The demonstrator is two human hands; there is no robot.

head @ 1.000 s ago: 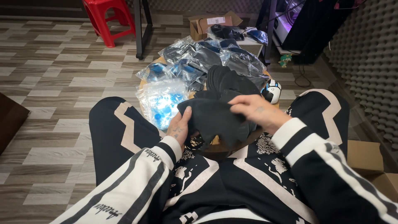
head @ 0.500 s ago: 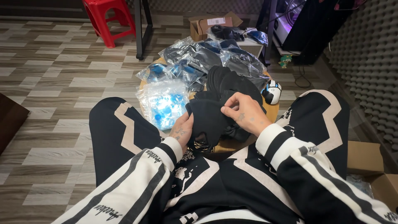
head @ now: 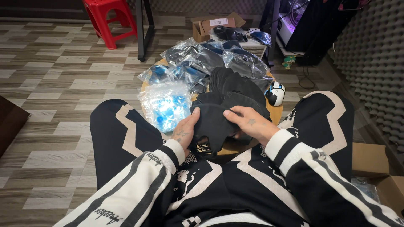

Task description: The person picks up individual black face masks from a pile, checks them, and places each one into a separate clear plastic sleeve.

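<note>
At nine o'clock of the round wooden table (head: 275, 115), a red plastic stool (head: 110, 19) stands far off on the striped floor, up toward eleven. On the table's near left edge lies a clear bag of blue pieces (head: 165, 105), just at ten o'clock from the left hand (head: 185, 132). That hand is closed on the left edge of a black fabric piece (head: 212, 122), thumb up along the cloth and the fingers tucked behind it, hidden. The fabric sits directly between the two hands, at three o'clock of the left one and nine o'clock of the right, held over the table's near rim above the lap. The right hand (head: 250, 124) pinches the fabric's upper right part, its fingertips (head: 229, 113) pressed flat on the front. At twelve o'clock from the grip rises a stack of black fabric pieces (head: 233, 84), touching the held one. Beyond it, a heap of clear bags with dark contents (head: 214, 59) covers the far side. At two o'clock of the right hand a white and black computer mouse (head: 275, 92) rests at the table's edge. Cardboard boxes (head: 374, 168) lie at four o'clock.
</note>
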